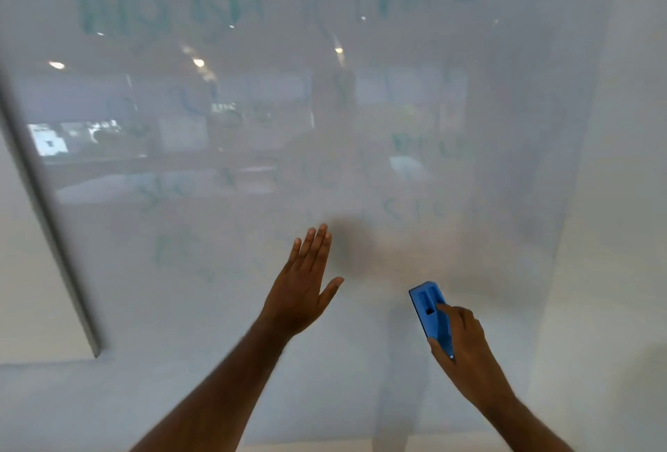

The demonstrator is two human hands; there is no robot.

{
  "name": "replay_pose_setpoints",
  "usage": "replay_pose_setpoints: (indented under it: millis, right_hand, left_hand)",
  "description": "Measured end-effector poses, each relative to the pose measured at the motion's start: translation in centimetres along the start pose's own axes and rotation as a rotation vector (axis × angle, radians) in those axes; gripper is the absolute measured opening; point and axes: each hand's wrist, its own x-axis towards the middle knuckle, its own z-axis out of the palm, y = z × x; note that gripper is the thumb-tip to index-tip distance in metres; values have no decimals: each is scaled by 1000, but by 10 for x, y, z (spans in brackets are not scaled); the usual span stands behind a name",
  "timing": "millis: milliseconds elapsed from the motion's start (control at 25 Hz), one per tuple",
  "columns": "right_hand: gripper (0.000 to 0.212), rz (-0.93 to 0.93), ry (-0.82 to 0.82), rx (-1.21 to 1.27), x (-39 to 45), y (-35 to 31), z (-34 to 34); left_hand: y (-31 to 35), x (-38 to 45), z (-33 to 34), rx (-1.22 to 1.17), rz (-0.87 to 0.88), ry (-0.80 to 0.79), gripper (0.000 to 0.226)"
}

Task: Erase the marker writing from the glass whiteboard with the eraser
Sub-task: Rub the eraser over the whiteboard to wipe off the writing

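Note:
The glass whiteboard (252,307) fills the view, blurred, with reflections of a room in it. Green marker writing (169,9) runs across its top, and fainter green marks (426,144) are scattered over the middle. My right hand (465,347) grips a blue eraser (429,311) low on the board, below the writing, the index finger lying on its back. My left hand (306,285) is raised flat with its fingers spread, at or close to the glass left of the eraser, holding nothing.
A grey frame edge (47,220) of the board slants down the left side. A pale wall (613,199) lies beyond the board's right edge.

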Motion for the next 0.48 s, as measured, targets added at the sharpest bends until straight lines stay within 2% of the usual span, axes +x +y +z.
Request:
replay_pose_setpoints:
  millis: [480]
  right_hand:
    - [60,-508,327,49,170,-228,-90]
  left_hand:
    - [-131,21,-163,244,-117,288,80]
